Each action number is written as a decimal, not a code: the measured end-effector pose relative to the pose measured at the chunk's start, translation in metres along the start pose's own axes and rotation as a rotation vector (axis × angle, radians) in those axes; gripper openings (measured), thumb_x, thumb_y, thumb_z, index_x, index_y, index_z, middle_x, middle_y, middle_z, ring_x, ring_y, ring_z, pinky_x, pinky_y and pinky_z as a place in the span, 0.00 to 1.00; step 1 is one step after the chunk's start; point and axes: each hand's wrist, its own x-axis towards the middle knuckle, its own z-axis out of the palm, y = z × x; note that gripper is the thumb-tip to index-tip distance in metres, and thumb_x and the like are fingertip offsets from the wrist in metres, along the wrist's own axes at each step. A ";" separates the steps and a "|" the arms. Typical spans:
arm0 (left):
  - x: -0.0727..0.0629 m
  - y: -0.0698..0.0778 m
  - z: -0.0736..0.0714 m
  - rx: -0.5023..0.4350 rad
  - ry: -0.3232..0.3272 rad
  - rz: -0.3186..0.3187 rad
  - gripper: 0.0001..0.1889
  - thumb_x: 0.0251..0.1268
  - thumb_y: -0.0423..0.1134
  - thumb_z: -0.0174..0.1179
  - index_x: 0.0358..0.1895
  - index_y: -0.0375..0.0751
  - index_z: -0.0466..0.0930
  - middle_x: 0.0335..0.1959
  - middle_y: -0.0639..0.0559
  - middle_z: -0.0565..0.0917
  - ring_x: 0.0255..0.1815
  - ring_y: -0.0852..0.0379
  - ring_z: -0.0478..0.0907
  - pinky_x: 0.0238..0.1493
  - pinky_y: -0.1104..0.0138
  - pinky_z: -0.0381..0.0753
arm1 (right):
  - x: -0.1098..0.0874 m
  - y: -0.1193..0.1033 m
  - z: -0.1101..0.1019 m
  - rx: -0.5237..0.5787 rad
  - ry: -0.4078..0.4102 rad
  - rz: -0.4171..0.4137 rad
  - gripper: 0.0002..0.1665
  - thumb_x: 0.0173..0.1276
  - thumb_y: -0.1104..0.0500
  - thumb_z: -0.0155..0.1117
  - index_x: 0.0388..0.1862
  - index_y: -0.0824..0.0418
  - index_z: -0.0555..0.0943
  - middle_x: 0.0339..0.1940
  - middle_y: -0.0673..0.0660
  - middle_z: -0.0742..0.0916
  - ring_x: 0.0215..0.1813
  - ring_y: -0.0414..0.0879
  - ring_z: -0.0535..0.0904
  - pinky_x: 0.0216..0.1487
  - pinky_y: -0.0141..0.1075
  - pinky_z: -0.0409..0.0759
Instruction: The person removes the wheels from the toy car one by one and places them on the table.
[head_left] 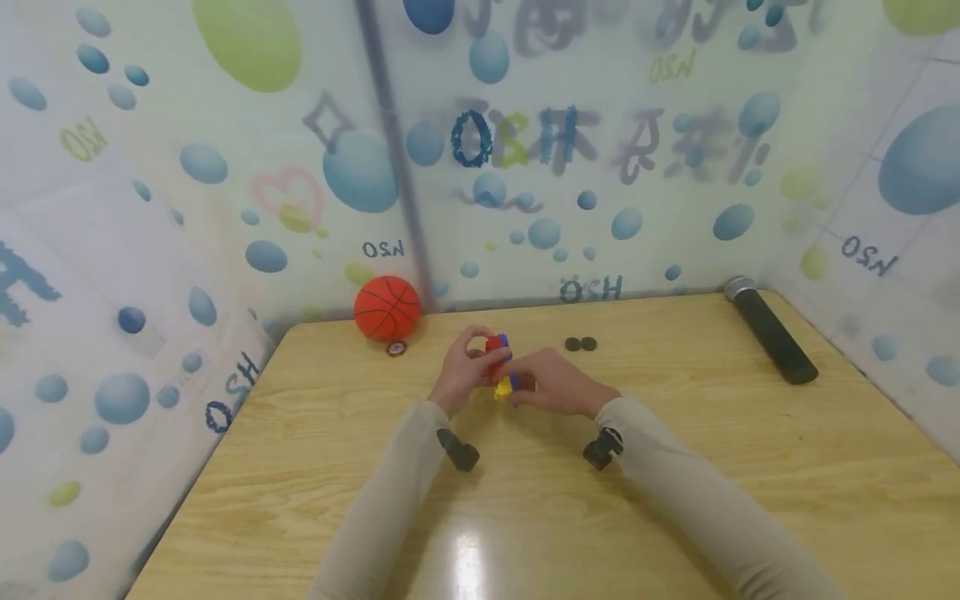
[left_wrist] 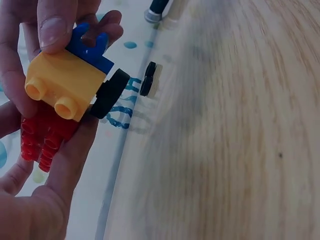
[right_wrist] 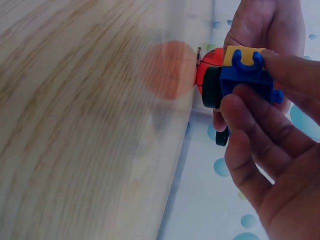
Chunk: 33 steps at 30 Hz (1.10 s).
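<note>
Block toy point(left_wrist: 65, 77) clamped in the fingers of left hand point(head_left: 459, 372) and right hand point(head_left: 561, 382), judged part-built: blocks joined, one wheel point(left_wrist: 111, 95) clearly fitted, further fitting presumably outstanding. Counted: one microphone point(head_left: 772, 331), far right of the fingers; one ball point(head_left: 387, 308), left of them; one dark-rimmed disc point(head_left: 397, 348) beside it; two black discs point(head_left: 589, 343) beyond the right fingers.

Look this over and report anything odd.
One oddity: two black wheels lie loose on the table, while the held block toy shows a bare blue stub opposite its mounted wheel, as if missing one. I see nothing spilled or damaged.
</note>
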 end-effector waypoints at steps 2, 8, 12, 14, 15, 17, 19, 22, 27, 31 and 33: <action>-0.001 0.000 -0.003 0.016 -0.010 0.006 0.15 0.69 0.38 0.64 0.55 0.48 0.73 0.39 0.46 0.83 0.28 0.58 0.85 0.35 0.66 0.88 | 0.001 0.002 0.001 0.030 -0.003 0.004 0.17 0.66 0.59 0.72 0.53 0.57 0.85 0.37 0.51 0.91 0.29 0.36 0.80 0.37 0.27 0.80; -0.007 -0.001 -0.012 0.105 -0.059 0.022 0.15 0.74 0.42 0.59 0.59 0.46 0.74 0.47 0.37 0.87 0.31 0.55 0.87 0.40 0.58 0.90 | -0.006 0.012 -0.004 0.226 -0.046 0.054 0.15 0.70 0.57 0.68 0.54 0.54 0.84 0.43 0.51 0.90 0.35 0.44 0.85 0.40 0.34 0.85; -0.011 0.001 -0.019 0.271 -0.070 0.091 0.13 0.74 0.45 0.59 0.56 0.49 0.78 0.42 0.39 0.88 0.34 0.49 0.87 0.35 0.63 0.89 | -0.011 0.019 -0.012 0.442 -0.092 0.114 0.14 0.74 0.57 0.63 0.57 0.52 0.82 0.42 0.55 0.88 0.34 0.60 0.83 0.38 0.48 0.85; -0.013 0.002 -0.021 0.400 -0.055 0.160 0.12 0.73 0.47 0.60 0.55 0.52 0.79 0.40 0.42 0.88 0.38 0.47 0.85 0.35 0.65 0.86 | -0.013 0.024 -0.016 0.543 -0.102 0.140 0.15 0.75 0.55 0.61 0.58 0.52 0.81 0.40 0.57 0.88 0.35 0.65 0.80 0.38 0.53 0.84; -0.014 0.003 -0.022 0.460 -0.046 0.202 0.12 0.72 0.48 0.60 0.55 0.53 0.80 0.42 0.44 0.87 0.41 0.47 0.84 0.37 0.65 0.85 | -0.015 0.026 -0.017 0.581 -0.106 0.148 0.15 0.76 0.55 0.60 0.59 0.51 0.81 0.39 0.57 0.88 0.34 0.65 0.79 0.38 0.54 0.83; -0.016 0.004 -0.022 0.552 -0.042 0.287 0.13 0.72 0.47 0.61 0.56 0.55 0.81 0.48 0.48 0.86 0.48 0.48 0.82 0.44 0.63 0.84 | -0.017 0.031 -0.019 0.654 -0.115 0.154 0.16 0.76 0.55 0.58 0.60 0.52 0.80 0.37 0.57 0.87 0.33 0.61 0.78 0.39 0.52 0.83; -0.019 0.007 -0.022 0.582 -0.069 0.365 0.14 0.71 0.44 0.61 0.57 0.54 0.81 0.55 0.50 0.85 0.57 0.50 0.80 0.54 0.56 0.83 | -0.020 0.036 -0.021 0.745 -0.124 0.144 0.16 0.77 0.56 0.56 0.61 0.53 0.78 0.37 0.56 0.86 0.32 0.54 0.77 0.39 0.47 0.82; -0.024 0.010 -0.020 0.559 -0.144 0.438 0.17 0.69 0.40 0.63 0.59 0.51 0.81 0.62 0.54 0.83 0.67 0.51 0.75 0.66 0.46 0.76 | -0.023 0.044 -0.023 0.920 -0.132 0.104 0.15 0.79 0.59 0.50 0.61 0.55 0.77 0.40 0.53 0.86 0.34 0.46 0.77 0.39 0.38 0.80; -0.026 0.012 -0.012 0.562 -0.191 0.489 0.21 0.60 0.46 0.71 0.57 0.53 0.83 0.58 0.59 0.85 0.64 0.53 0.77 0.68 0.42 0.72 | -0.028 0.050 -0.025 1.203 -0.161 0.020 0.21 0.81 0.66 0.37 0.58 0.54 0.77 0.46 0.50 0.86 0.37 0.41 0.78 0.40 0.31 0.79; -0.027 0.013 -0.006 0.559 -0.189 0.525 0.21 0.56 0.47 0.75 0.53 0.52 0.84 0.53 0.58 0.87 0.57 0.55 0.81 0.63 0.46 0.79 | -0.029 0.052 -0.023 1.371 -0.193 -0.006 0.27 0.81 0.67 0.28 0.59 0.56 0.77 0.49 0.51 0.85 0.43 0.41 0.80 0.41 0.30 0.80; -0.028 0.013 -0.003 0.546 -0.194 0.530 0.20 0.56 0.46 0.75 0.53 0.51 0.83 0.50 0.56 0.88 0.52 0.56 0.83 0.59 0.49 0.82 | -0.030 0.052 -0.022 1.437 -0.198 -0.004 0.29 0.82 0.64 0.24 0.60 0.57 0.77 0.51 0.51 0.85 0.45 0.42 0.80 0.42 0.30 0.81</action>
